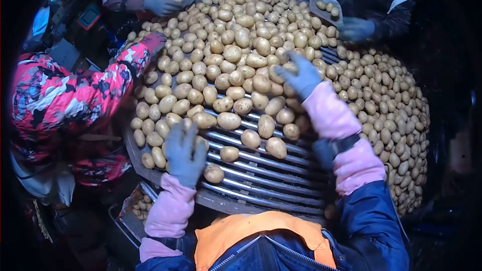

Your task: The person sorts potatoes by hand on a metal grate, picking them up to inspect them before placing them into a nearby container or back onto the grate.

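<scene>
Many yellow-brown potatoes (229, 120) lie heaped on a table of metal bars (261, 175). My left hand (186, 153), in a grey-blue glove, rests over the potatoes near the front left edge, fingers spread, with nothing seen held in it. Farther up and to the right, my right hand (300, 75), in the same kind of glove, reaches over the heap with its fingers apart and touches or nearly touches potatoes. Pink sleeves cover both forearms. A few loose potatoes, one of them just right of my left hand (214, 173), sit on the bars between my hands.
A co-worker's camouflage sleeve (85, 95) reaches in from the left. Two other people stand at the far side, one holding a scoop (325, 6) with potatoes. A large potato pile (396, 120) fills the right. A potato-filled container (142, 206) stands below left.
</scene>
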### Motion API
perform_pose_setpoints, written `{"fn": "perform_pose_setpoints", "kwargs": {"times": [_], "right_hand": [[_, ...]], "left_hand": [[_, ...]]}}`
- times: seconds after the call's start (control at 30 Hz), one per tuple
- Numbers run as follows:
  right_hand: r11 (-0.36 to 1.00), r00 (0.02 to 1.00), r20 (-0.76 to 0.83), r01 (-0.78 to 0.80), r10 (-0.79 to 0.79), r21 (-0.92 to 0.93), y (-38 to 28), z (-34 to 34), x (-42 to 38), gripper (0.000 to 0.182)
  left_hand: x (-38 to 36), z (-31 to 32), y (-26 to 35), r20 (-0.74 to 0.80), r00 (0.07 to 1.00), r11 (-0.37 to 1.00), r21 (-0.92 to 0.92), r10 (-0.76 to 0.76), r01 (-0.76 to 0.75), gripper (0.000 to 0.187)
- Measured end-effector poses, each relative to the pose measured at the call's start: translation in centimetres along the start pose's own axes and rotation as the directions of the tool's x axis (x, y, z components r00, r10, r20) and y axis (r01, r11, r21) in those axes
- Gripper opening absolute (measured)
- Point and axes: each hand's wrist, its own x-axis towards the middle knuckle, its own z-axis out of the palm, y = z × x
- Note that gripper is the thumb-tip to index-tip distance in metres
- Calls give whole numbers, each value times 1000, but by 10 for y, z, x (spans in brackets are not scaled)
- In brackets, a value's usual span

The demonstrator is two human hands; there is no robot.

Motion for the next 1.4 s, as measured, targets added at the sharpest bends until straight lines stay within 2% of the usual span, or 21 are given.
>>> {"fn": "perform_pose_setpoints", "kwargs": {"times": [0.03,0.07,0.1,0.17,0.2,0.23,0.33,0.43,0.5,0.57,0.6,0.63,0.77,0.9,0.97,1.0,1.1,1.17,1.23,1.33,1.4], "right_hand": [[984,982,62,-177,178,-28,22,-17,23,91],[954,963,82,-240,258,-181,44,-26,43,98],[952,939,172,-277,297,-128,64,-26,60,104],[973,972,216,-134,92,186,75,11,84,104],[970,929,318,-128,190,-206,60,9,86,99],[899,961,207,-78,182,-430,52,32,81,92],[932,956,267,-16,120,-362,49,37,85,86],[943,938,331,196,-101,-268,54,47,68,66],[959,927,290,272,-238,-82,47,64,39,53],[906,914,170,393,-368,-155,33,86,1,48],[782,865,106,491,-491,-385,17,81,-18,50],[771,851,155,522,-502,-366,4,66,-34,59],[840,827,322,524,-461,-140,-2,16,-114,66],[816,926,236,373,-295,-442,28,-35,-167,62],[828,991,109,124,-77,-546,45,-52,-188,61],[863,996,91,66,-23,-501,51,-54,-199,67],[907,948,305,204,-90,-369,1,-30,-225,77],[870,888,424,344,-179,-354,-24,4,-235,87],[847,822,478,467,-310,-254,-43,33,-215,94],[842,790,381,537,-481,-51,-71,90,-174,94],[837,782,348,546,-517,16,-82,108,-161,95]], "left_hand": [[12,-4,13,46,997,997,-54,58,-56,50],[19,-3,23,118,989,994,-71,86,-78,53],[28,7,27,163,977,989,-73,139,-129,58],[65,22,38,149,968,973,-141,203,-182,61],[86,38,37,123,971,976,-99,205,-194,64],[114,51,37,116,973,978,-92,198,-188,63],[192,120,12,133,982,992,-16,130,-129,65],[227,146,32,449,893,995,100,-39,-7,59],[217,150,30,390,903,983,-41,181,-179,48],[181,141,23,357,894,963,-93,269,-253,48],[159,131,23,297,904,952,-121,306,-283,50],[140,117,27,232,911,938,-149,341,-313,52],[77,49,54,368,863,936,-72,347,-345,63],[33,22,81,531,767,928,-116,359,-354,67],[19,29,83,600,665,885,-177,445,-431,66],[15,29,88,610,668,895,-174,426,-412,61],[9,42,68,557,726,883,-27,403,-469,51],[21,33,47,473,833,942,21,287,-336,30],[27,36,28,429,839,926,18,335,-378,28],[43,33,10,530,778,906,42,338,-422,29],[47,27,0,437,848,919,105,300,-380,28]]}}
